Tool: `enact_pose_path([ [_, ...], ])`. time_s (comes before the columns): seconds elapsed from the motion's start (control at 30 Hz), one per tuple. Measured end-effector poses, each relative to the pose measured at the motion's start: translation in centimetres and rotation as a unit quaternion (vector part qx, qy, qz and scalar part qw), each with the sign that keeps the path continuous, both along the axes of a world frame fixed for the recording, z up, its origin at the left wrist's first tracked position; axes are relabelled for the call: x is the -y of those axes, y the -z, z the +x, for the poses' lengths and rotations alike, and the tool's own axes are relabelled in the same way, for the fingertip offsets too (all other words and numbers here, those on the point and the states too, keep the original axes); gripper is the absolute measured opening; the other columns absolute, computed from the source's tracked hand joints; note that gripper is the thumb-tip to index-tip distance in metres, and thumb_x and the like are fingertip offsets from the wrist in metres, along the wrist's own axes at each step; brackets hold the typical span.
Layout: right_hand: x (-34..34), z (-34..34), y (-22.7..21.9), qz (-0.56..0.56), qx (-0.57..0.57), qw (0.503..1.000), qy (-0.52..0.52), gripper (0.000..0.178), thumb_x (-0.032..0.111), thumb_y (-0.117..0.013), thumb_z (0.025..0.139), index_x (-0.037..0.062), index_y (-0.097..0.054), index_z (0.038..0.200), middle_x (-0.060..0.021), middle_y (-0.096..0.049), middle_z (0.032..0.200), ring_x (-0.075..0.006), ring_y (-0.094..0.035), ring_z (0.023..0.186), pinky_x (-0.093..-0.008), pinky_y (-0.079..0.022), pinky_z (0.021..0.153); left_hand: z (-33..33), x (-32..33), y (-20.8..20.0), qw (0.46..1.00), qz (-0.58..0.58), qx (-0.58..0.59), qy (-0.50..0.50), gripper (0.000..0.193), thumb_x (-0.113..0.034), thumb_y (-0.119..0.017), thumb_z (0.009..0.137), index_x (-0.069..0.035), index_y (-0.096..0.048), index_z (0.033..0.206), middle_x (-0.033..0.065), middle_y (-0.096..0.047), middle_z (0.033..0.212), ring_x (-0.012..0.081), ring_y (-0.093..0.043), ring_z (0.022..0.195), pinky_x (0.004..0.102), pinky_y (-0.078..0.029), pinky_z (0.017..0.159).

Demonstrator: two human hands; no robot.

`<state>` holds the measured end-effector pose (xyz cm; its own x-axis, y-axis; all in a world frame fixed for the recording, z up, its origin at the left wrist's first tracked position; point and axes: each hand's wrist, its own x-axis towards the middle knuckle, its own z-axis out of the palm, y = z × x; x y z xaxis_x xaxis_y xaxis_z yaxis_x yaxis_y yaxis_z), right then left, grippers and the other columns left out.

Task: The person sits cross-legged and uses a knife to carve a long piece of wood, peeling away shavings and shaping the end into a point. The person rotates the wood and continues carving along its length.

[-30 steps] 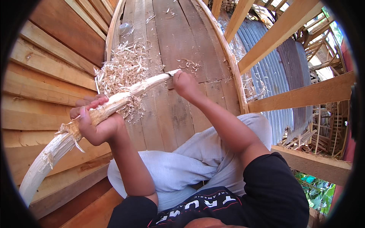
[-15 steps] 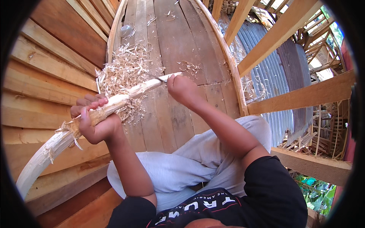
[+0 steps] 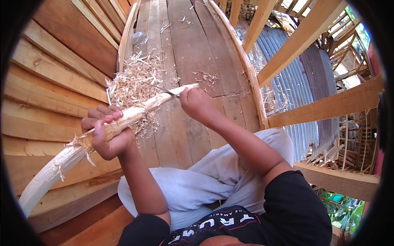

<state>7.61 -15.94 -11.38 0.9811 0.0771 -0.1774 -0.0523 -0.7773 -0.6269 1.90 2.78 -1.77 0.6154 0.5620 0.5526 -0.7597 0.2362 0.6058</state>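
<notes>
A long pale wooden pole (image 3: 135, 111), its bark stripped, slants from the lower left up to a narrower end near the middle of the view. My left hand (image 3: 111, 133) is wrapped round it midway, next to a rough, frayed patch. In my closed right hand (image 3: 196, 105) is the handle of a knife (image 3: 166, 91); most of the handle is hidden by the fingers. The thin dark blade lies across the pole close to its far end, its tip pointing up and left. Loose slivers hang from the pole below my left hand.
Curled wood shavings (image 3: 137, 78) are heaped on the plank floor (image 3: 191, 53) beyond the pole. Near the heap lies a clear cup (image 3: 138, 38). A board wall (image 3: 53, 82) rises on the left. Wooden railing beams (image 3: 324, 100) stand on the right, with corrugated metal sheets (image 3: 283, 57) beyond.
The pole's far end and my right hand have dropped slightly toward me. The knife blade now shows more of its length across the wood. My left hand keeps its hold.
</notes>
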Motion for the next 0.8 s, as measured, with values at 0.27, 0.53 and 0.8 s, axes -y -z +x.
enact_pose_path([
  [0.27,0.1,0.8,-0.1,-0.022,-0.010,1.000,0.012,0.052,0.033,-0.032,0.094,-0.0030,-0.067,0.083,-0.0282,-0.064,0.089,-0.0464,-0.062,0.087,-0.0544,-0.048,0.081,0.0,0.8,-0.6,0.999,0.008,-0.032,-0.011,0.014,-0.019,-0.049,0.068,-0.010,-0.038,0.066,0.0058,-0.044,0.063,0.0171,-0.044,0.057,0.0302,-0.040,0.058],
  [0.53,0.3,1.4,0.7,0.012,-0.048,0.999,0.003,0.049,0.032,-0.031,0.093,-0.0022,-0.066,0.091,-0.0286,-0.063,0.097,-0.0466,-0.060,0.094,-0.0520,-0.047,0.087,0.4,0.1,-0.1,0.999,0.018,0.024,0.040,0.010,-0.014,-0.050,0.072,-0.007,-0.042,0.072,0.0083,-0.047,0.064,0.0180,-0.047,0.057,0.0314,-0.046,0.058],
  [0.8,1.0,1.1,0.4,-0.032,-0.074,0.997,0.020,0.048,0.032,-0.033,0.093,0.0006,-0.069,0.097,-0.0228,-0.066,0.101,-0.0398,-0.064,0.096,-0.0487,-0.049,0.086,0.0,0.3,-0.5,1.000,0.012,-0.013,0.020,0.014,-0.018,-0.050,0.068,-0.010,-0.039,0.068,0.0060,-0.043,0.063,0.0171,-0.044,0.058,0.0298,-0.040,0.058],
])
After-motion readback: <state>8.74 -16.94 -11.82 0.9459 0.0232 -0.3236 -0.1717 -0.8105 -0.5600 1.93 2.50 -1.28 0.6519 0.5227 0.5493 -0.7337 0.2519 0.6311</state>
